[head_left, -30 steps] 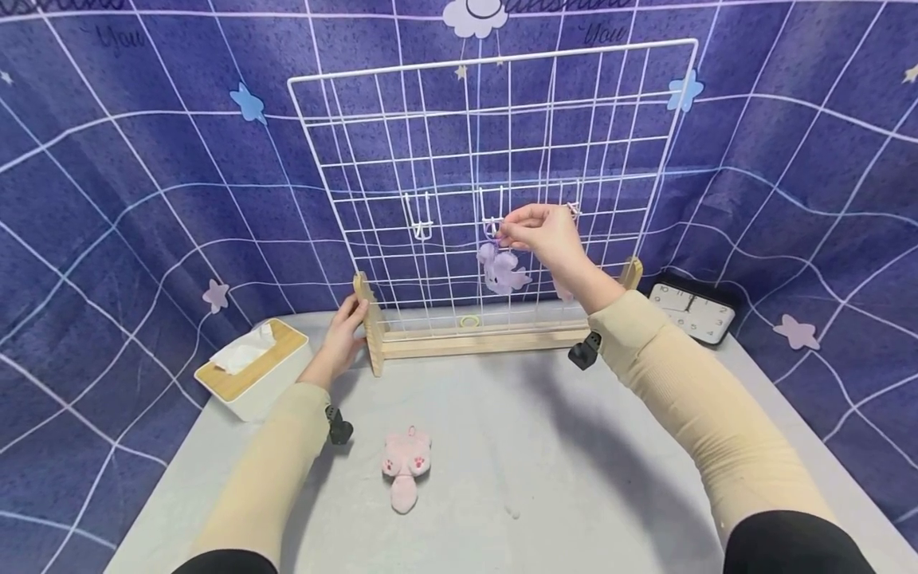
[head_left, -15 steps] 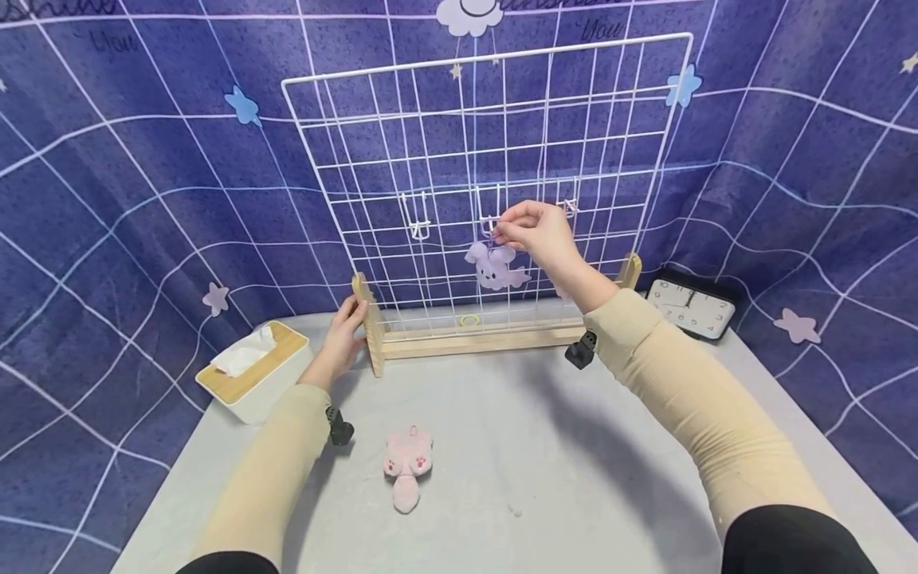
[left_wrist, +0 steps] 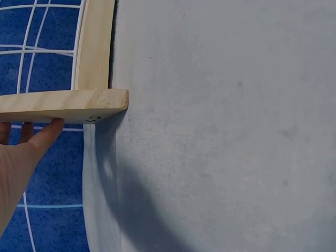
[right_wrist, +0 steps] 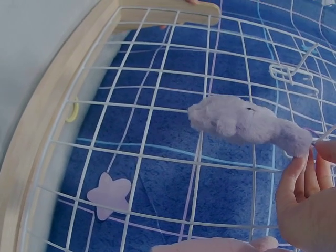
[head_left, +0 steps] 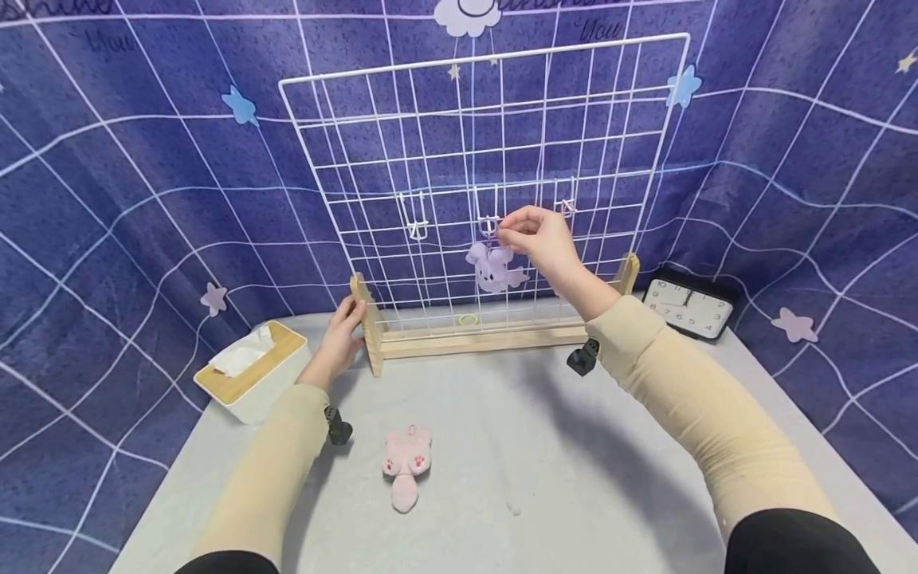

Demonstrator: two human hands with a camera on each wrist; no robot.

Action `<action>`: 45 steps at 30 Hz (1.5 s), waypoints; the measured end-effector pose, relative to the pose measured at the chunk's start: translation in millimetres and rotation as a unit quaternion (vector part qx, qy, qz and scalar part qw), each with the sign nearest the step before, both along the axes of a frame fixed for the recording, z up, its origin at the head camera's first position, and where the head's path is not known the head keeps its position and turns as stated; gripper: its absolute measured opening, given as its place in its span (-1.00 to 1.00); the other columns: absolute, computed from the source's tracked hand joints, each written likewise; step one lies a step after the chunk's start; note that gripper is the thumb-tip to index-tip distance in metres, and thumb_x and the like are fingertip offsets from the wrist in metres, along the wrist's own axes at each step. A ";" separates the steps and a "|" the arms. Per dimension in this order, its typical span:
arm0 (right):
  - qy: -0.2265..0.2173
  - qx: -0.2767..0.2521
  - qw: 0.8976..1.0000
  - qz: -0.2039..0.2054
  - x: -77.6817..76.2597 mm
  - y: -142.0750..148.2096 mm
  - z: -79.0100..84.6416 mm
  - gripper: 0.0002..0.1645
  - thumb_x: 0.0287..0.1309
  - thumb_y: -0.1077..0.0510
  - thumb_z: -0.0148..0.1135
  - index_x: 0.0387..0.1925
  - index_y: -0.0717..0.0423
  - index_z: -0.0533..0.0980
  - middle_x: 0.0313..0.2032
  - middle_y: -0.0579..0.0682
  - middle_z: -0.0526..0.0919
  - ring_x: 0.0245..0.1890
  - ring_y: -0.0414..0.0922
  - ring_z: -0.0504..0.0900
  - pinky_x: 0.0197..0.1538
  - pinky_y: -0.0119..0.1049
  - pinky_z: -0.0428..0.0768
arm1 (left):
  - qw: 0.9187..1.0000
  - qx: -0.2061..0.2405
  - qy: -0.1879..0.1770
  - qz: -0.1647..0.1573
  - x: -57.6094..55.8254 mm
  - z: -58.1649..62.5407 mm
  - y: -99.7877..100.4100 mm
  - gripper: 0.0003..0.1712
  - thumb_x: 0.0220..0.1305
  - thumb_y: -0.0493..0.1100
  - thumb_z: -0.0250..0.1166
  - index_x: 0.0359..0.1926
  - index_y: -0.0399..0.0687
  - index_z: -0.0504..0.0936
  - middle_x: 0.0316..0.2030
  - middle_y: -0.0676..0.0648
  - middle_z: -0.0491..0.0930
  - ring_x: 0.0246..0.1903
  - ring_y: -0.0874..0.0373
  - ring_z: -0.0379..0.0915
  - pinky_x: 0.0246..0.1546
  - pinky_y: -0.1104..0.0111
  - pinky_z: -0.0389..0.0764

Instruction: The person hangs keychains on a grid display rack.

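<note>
My right hand (head_left: pixel 541 239) pinches the strap of a lilac plush keychain (head_left: pixel 491 269) at the wire grid. Its purple ring (head_left: pixel 488 226) is at the middle white hook, and the toy hangs below in front of the wires. In the right wrist view, thumb and fingers meet at the end of the lilac plush (right_wrist: pixel 247 119). My left hand (head_left: pixel 343 335) holds the left wooden end piece (head_left: pixel 369 323) of the stand, with fingertips against its outer face (left_wrist: pixel 63 113). A pink plush keychain (head_left: pixel 406 470) lies on the table, loop toward the grid.
A left hook (head_left: pixel 417 227) and a right hook (head_left: pixel 566 207) flank the middle one. Pink plush (right_wrist: pixel 215 245) shows low in the right wrist view. A tissue box (head_left: pixel 251 371) stands left, a clock (head_left: pixel 688 304) right. A yellow ring (head_left: pixel 468 320) is by the base bar.
The lilac plush has shifted slightly left and turned its face forward. My right fingers have drawn slightly right of the ring, which now shows at the hook. The left hand stays put.
</note>
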State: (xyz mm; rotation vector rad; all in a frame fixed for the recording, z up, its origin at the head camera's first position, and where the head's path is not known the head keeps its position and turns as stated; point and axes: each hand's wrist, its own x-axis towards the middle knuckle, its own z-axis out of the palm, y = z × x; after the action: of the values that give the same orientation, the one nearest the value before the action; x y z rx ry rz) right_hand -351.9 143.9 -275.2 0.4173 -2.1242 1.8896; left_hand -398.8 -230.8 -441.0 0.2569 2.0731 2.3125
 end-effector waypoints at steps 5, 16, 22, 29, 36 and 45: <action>0.020 0.010 1.000 -0.007 3.7 2.3 -4.7 -0.93 0.20 0.36 0.38 -0.30 0.18 0.63 -0.41 -0.08 0.71 -0.39 -0.19 0.59 -0.21 -0.42 0.61 | 1.000 0.000 0.001 -0.006 1.6 -1.1 0.4 -0.35 0.64 0.01 -0.05 0.57 -0.10 0.03 0.55 -0.22 -0.02 0.54 -0.09 -0.19 0.42 -0.31 -0.10; 0.052 -0.001 0.998 0.017 9.2 10.3 -15.4 -0.89 0.21 0.38 0.36 -0.22 0.29 0.62 -0.41 -0.12 0.68 -0.39 -0.15 0.56 -0.24 -0.41 0.52 | 1.000 0.007 0.004 -0.004 1.2 -1.3 0.0 -0.48 0.64 0.01 -0.03 0.49 0.02 0.20 0.52 -0.23 0.00 0.53 -0.10 -0.16 0.42 -0.30 -0.08; 0.079 -0.007 0.995 0.052 14.7 15.8 -24.3 -0.90 0.26 0.36 0.34 -0.20 0.30 0.61 -0.37 -0.01 0.68 -0.38 -0.16 0.59 -0.21 -0.37 0.57 | 1.000 0.007 0.004 -0.002 -0.6 -3.1 0.2 -0.47 0.64 0.01 -0.03 0.48 -0.02 0.19 0.52 -0.24 0.02 0.53 -0.10 -0.15 0.41 -0.31 -0.08; 0.080 -0.022 0.987 0.141 23.3 19.5 -39.8 -0.87 0.31 0.43 0.23 -0.12 0.43 0.54 -0.36 -0.01 0.70 -0.35 -0.06 0.63 -0.18 -0.35 0.65 | 1.000 0.009 0.003 0.003 -0.2 -2.1 -0.3 -0.57 0.64 0.01 -0.03 0.41 0.10 0.29 0.52 -0.24 0.02 0.53 -0.13 -0.15 0.38 -0.36 -0.10; 0.063 -0.005 0.974 0.217 32.4 9.8 -58.6 -0.75 0.32 0.45 0.16 -0.02 0.56 0.47 -0.25 0.15 0.74 -0.27 -0.05 0.70 -0.13 -0.32 0.68 | 1.000 0.009 0.002 -0.013 -0.4 2.7 -1.1 -0.38 0.65 -0.02 -0.07 0.57 -0.09 0.05 0.56 -0.21 -0.04 0.54 -0.10 -0.21 0.39 -0.36 -0.15; 0.038 0.030 0.966 0.254 37.3 -5.6 -83.6 -0.64 0.32 0.45 0.15 0.12 0.52 0.49 -0.03 0.46 0.64 -0.13 0.08 0.72 0.07 -0.05 0.67 | 1.000 0.009 -0.007 -0.022 18.2 20.7 2.1 -0.38 0.65 -0.09 -0.05 0.55 -0.21 0.04 0.54 -0.28 -0.03 0.53 -0.15 -0.18 0.40 -0.33 -0.07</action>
State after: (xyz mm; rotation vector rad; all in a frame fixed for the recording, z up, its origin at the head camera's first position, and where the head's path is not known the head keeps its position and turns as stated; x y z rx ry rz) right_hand -314.7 138.3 -358.8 1.1210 -2.1716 2.0158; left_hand -380.6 -228.8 -420.3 0.2815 2.0196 2.3030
